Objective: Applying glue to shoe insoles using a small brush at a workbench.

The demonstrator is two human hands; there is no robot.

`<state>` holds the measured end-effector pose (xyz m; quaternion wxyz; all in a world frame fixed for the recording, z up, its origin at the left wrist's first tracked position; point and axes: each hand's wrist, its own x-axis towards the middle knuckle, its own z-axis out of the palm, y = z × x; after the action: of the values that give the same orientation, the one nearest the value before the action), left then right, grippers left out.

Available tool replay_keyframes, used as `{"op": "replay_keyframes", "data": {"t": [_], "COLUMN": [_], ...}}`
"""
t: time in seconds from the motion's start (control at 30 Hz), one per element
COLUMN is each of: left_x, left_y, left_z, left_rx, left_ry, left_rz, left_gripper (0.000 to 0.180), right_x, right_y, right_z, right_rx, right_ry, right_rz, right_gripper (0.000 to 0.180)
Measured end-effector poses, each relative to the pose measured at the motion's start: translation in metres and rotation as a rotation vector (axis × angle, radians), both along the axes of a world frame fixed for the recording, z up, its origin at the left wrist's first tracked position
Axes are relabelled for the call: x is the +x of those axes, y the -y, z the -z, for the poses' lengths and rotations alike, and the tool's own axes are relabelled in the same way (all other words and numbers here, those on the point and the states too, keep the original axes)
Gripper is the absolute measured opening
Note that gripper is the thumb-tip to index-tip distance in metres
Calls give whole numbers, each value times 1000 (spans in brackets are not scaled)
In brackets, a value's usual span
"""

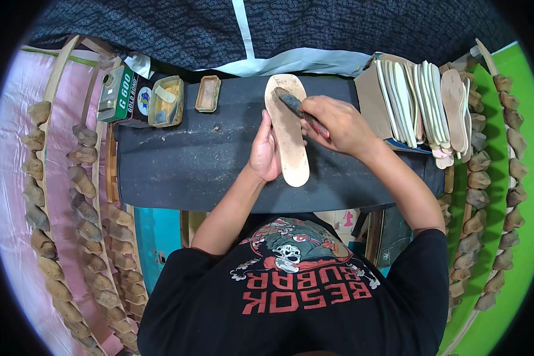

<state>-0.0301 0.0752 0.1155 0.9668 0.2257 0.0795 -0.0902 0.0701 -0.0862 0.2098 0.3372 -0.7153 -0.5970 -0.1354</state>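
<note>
Over the middle of the table, my left hand (265,151) grips a tan shoe insole (293,155) by its left edge, thumb along the side. Darker brown patches mark the insole's upper face. My right hand (333,126) is closed around a dark, long, narrow hand tool (289,102) with a reddish end. The tool's rounded grey tip lies against the wide upper part of the insole; its exact kind I cannot make out. Fingers of my left hand beneath the insole are hidden.
The dark table (184,157) carries a glue-stained tub (166,102) with a pale scraper-like piece in it, a small shallow tray (207,94) and a green tin (116,95). At right, a cardboard box (374,101) holds stacked insoles (430,104). Wooden shoe lasts (478,178) line racks on both sides.
</note>
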Motion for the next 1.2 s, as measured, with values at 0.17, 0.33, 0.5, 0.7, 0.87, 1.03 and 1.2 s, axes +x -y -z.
{"op": "replay_keyframes", "data": {"t": [0.17,0.33,0.5,0.7,0.87,1.03,1.2], "left_x": [10,12,9,10,10,6,9], "left_y": [14,8,27,11,-9,-19,-46], "left_z": [-14,-8,-28,-25,-13,-16,-8], "left_rx": [3,-36,84,22,205,49,-50], "left_ry": [-162,12,-116,-129,14,-59,33], "left_rz": [-77,-30,-30,-79,-30,-12,8], "left_gripper": [75,82,80,74,75,76,75], "right_x": [-11,-51,-19,-30,-71,-28,-59], "right_y": [16,27,23,10,-3,-26,-37], "right_z": [-9,-17,-28,-25,-21,-38,-30], "right_rx": [-142,-162,-129,-171,-260,-106,-205], "right_ry": [-58,-171,-194,8,-23,-193,-94], "right_rz": [-94,-328,-159,-231,-382,-29,-297], "right_gripper": [31,23,18,19,18,22,21]}}
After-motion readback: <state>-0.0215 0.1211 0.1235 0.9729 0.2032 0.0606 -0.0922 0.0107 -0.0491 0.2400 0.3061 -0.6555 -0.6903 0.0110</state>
